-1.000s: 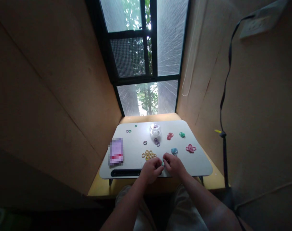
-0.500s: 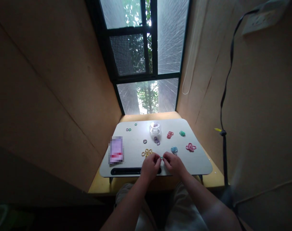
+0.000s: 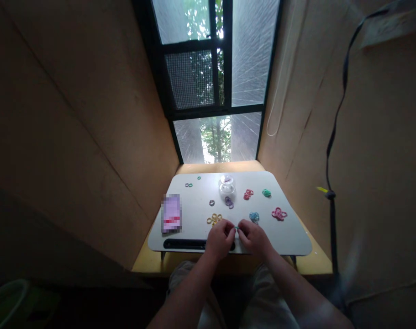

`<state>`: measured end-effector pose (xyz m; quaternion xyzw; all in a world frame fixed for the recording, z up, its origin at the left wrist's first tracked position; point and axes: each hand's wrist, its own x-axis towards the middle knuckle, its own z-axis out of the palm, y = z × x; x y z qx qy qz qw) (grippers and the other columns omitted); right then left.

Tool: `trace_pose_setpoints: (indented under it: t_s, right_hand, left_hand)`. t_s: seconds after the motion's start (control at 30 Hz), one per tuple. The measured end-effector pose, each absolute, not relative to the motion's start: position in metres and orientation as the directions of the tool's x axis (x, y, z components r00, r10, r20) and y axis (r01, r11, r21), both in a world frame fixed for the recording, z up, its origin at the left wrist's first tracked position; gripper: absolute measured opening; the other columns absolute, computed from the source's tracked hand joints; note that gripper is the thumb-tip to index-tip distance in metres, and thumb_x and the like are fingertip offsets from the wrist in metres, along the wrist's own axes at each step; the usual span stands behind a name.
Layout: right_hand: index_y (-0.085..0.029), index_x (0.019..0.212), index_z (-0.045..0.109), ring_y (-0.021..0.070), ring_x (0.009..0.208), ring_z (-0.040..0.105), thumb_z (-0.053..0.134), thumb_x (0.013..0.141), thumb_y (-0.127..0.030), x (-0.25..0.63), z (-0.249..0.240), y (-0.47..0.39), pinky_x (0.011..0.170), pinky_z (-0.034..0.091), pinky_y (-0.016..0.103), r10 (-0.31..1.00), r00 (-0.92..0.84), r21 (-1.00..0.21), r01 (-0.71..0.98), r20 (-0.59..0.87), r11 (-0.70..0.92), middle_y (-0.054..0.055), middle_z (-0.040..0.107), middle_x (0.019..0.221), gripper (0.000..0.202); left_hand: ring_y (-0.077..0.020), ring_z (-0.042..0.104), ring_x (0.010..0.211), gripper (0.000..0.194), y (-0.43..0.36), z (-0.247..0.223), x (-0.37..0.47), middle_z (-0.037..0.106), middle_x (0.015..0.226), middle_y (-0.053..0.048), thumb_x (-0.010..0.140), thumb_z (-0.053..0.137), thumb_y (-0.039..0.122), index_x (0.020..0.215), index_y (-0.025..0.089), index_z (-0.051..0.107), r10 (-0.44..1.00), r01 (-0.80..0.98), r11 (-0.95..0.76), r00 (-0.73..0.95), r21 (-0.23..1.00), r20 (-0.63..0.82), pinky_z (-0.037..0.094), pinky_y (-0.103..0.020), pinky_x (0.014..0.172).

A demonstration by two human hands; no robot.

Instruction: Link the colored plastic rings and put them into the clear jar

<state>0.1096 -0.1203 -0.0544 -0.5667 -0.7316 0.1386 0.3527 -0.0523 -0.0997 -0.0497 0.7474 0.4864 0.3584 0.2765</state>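
Over the last second the view has swung so that everything sits further right in it, and the green band (image 3: 237,227), upright between the fingertips then, now runs roughly level; the clusters have kept their places on the table.

Clock directions run from the grip, twelve towards the window (image 3: 208,82). Under the hands is the white folding table (image 3: 194,205). The left hand (image 3: 221,237) comes in from seven, the right hand (image 3: 254,235) from five, both over the near edge. A black slot (image 3: 183,244) lies between eight and nine, the blurred purple packet (image 3: 171,212) past nine, and the clear jar (image 3: 227,188) near half past eleven.

Of the loop clusters, yellow (image 3: 214,220) is just beside the left hand before ten, dark pink (image 3: 279,214) before three, coral (image 3: 248,194) before one, green (image 3: 266,193) past one, blue (image 3: 254,216) at two beside the right hand, and purple (image 3: 229,202) in front of the jar. A dark loop (image 3: 212,203) lies at half past ten.

Smallest is the green band: a sliver shows, pinched at both ends between each hand's thumb and fingertips, bridging the narrow gap.
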Motion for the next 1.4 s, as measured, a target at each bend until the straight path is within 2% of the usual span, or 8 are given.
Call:
trace_pose_setpoints:
  t_s: [0.7,0.93,1.2,1.4]
  right_hand:
    - [-0.022,0.076,0.053,0.0154,0.063,0.052,0.046,0.083,-0.025,0.11,-0.0613,-0.1151,0.06,0.037,0.026,0.931,-0.098,-0.596,0.744,0.352,0.304,0.0,0.058,0.068,0.011]
    - [-0.022,0.077,0.051,0.0166,0.065,0.056,0.044,0.085,-0.025,0.11,-0.0629,-0.1135,0.062,0.038,0.027,0.93,-0.108,-0.596,0.741,0.35,0.31,0.0,0.058,0.07,0.011]
    - [-0.023,0.075,0.051,0.0155,0.06,0.052,0.047,0.083,-0.025,0.1099,-0.0613,-0.1145,0.059,0.037,0.026,0.926,-0.102,-0.599,0.736,0.364,0.317,-0.001,0.057,0.065,0.01]
    - [-0.023,0.078,0.051,0.0174,0.066,0.057,0.044,0.085,-0.025,0.1115,-0.0639,-0.1128,0.064,0.04,0.027,0.932,-0.068,-0.621,0.728,0.357,0.291,0.0,0.06,0.07,0.009]
  left_hand:
    - [-0.016,0.055,0.076,0.014,-0.1028,-0.0437,-0.058,0.063,0.083,-0.002,0.088,0.049,0.03,0.09,0.02,0.059,0.915,0.562,-0.377,0.347,0.736,0.205,0.039,-0.028,0.068]
    - [-0.0154,0.055,0.075,0.013,-0.1012,-0.047,-0.0582,0.063,0.084,-0.002,0.088,0.05,0.03,0.089,0.021,0.058,0.907,0.558,-0.396,0.361,0.73,0.216,0.038,-0.028,0.067]
    - [-0.0154,0.055,0.074,0.013,-0.1,-0.0488,-0.0558,0.063,0.082,-0.002,0.088,0.049,0.029,0.088,0.021,0.058,0.919,0.574,-0.382,0.322,0.725,0.229,0.038,-0.027,0.066]
    - [-0.016,0.055,0.076,0.011,-0.102,-0.0473,-0.0583,0.063,0.085,-0.002,0.087,0.05,0.029,0.089,0.022,0.057,0.898,0.575,-0.42,0.374,0.702,0.231,0.038,-0.028,0.069]
